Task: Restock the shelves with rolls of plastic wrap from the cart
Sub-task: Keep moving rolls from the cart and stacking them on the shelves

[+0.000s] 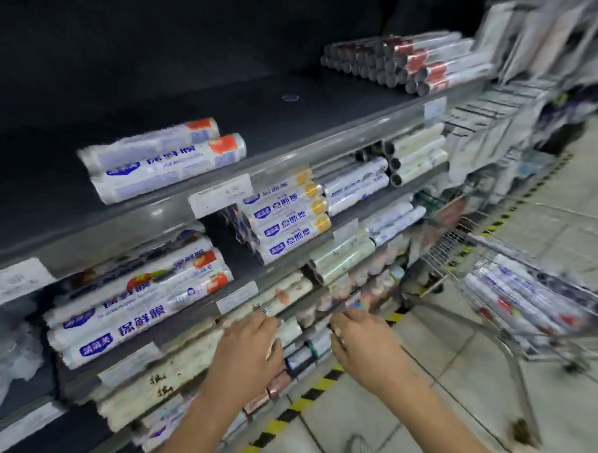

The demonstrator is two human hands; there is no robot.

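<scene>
Dark grey metal shelves [295, 123] fill the left and middle of the view, stepping down in several tiers towards a pale tiled floor [548, 216] edged with yellow-and-black striped tape [318, 388]. A wire cart [495, 255] stands on the floor to the right, just beside the shelves, with white-wrapped rolls of plastic wrap [527, 298] lying in its basket.

More rolls lie on the shelves. A stack with dark open cores [400, 63] sits at the far right of the top tier, and two white rolls with red ends [163, 162] lie near its front edge. Yellow-capped rolls [287, 222] are piled on the tier below, with strawberry-printed ones [140, 305] lower left.

The left hand [251, 347] rests, back up, on pale patterned rolls [281, 294] on a low tier. The right hand [361, 345] reaches to the same tier's edge, its fingers stretched forward. Blur hides whether either hand is grasping a roll. A white price tag [223, 195] is clipped to a shelf rail.
</scene>
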